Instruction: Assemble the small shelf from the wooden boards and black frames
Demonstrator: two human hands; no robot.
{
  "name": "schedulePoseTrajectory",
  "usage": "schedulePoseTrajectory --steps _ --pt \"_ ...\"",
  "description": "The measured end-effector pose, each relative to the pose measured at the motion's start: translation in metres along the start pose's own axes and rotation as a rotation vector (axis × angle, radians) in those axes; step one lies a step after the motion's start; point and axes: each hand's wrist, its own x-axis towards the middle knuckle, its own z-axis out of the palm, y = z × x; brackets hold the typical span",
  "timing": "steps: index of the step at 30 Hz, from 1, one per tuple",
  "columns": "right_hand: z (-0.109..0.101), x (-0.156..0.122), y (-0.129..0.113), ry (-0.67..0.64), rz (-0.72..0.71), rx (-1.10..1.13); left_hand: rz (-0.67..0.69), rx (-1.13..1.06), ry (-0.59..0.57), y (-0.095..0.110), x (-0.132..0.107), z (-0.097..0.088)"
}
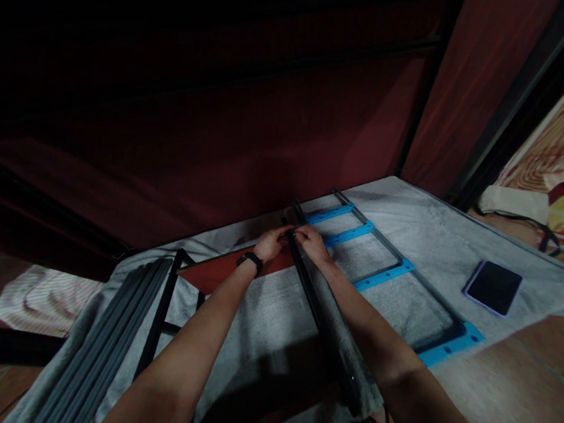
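My left hand [270, 244] and my right hand [310, 242] meet at the far end of a long black metal bar [320, 317] that lies on a grey cloth [264, 326]. Both hands have their fingers pinched closed around the bar's top end. A black watch sits on my left wrist. Under my left hand lies a reddish-brown panel [220, 270]. Right of the bar lies a black frame with blue cross plates [384, 275].
A bundle of grey rods [103, 341] lies at the left on the cloth beside a black frame piece [158, 322]. A dark tablet [493, 287] rests at the right. Dark red fabric walls [248, 138] rise behind. The floor is tiled brown.
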Motion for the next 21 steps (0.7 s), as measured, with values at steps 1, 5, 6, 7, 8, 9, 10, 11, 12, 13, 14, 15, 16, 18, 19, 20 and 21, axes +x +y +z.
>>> schedulePoseTrajectory --steps 1,5,6,7,8,9,10,11,12,13,14,15,16,18,19,20,21 --pt "0.0001 0.0007 -0.0006 -0.008 0.000 -0.015 0.002 0.007 0.002 -0.0007 0.0004 0.0003" --pt "-0.0004 0.0035 -0.0047 -0.022 0.038 -0.060 0.016 0.000 -0.001 -0.0032 0.0019 0.0009" --pt "-0.0005 0.0036 -0.0055 -0.014 0.054 -0.061 0.016 -0.006 0.000 -0.0034 0.0020 0.0010" --pt "-0.0005 0.0034 -0.0058 -0.001 0.072 -0.053 0.015 -0.012 0.001 -0.0033 0.0020 0.0011" --pt "-0.0004 0.0028 -0.0059 0.012 0.083 -0.035 0.013 -0.019 0.000 -0.0031 0.0019 0.0011" --pt "-0.0001 0.0022 -0.0056 0.019 0.081 -0.012 0.010 -0.022 -0.003 -0.0027 0.0017 0.0011" --pt "0.0003 0.0015 -0.0050 0.019 0.070 0.007 0.007 -0.023 -0.009 -0.0023 0.0015 0.0010" --pt "0.0009 0.0010 -0.0044 0.011 0.052 0.020 0.004 -0.022 -0.014 -0.0019 0.0014 0.0010" --pt "0.0016 0.0007 -0.0037 -0.002 0.035 0.021 0.003 -0.024 -0.017 -0.0016 0.0014 0.0010" --pt "0.0023 0.0006 -0.0032 -0.012 0.028 0.013 0.004 -0.030 -0.018 -0.0014 0.0014 0.0010" --pt "0.0030 0.0008 -0.0028 -0.019 0.032 0.001 0.009 -0.041 -0.018 -0.0014 0.0015 0.0010" --pt "0.0035 0.0012 -0.0025 -0.024 0.043 -0.008 0.013 -0.055 -0.016 -0.0015 0.0016 0.0011" --pt "0.0038 0.0017 -0.0025 -0.026 0.051 -0.012 0.016 -0.067 -0.013 -0.0017 0.0017 0.0011" --pt "0.0035 0.0026 -0.0027 -0.028 0.059 -0.009 0.016 -0.069 -0.008 -0.0023 0.0018 0.0013" --pt "0.0029 0.0029 -0.0029 -0.024 0.059 -0.003 0.013 -0.058 -0.004 -0.0025 0.0018 0.0014" --pt "0.0022 0.0031 -0.0031 -0.019 0.050 0.005 0.009 -0.042 0.000 -0.0026 0.0017 0.0015" --pt "0.0014 0.0032 -0.0035 -0.017 0.039 0.010 0.005 -0.025 0.004 -0.0025 0.0018 0.0016"
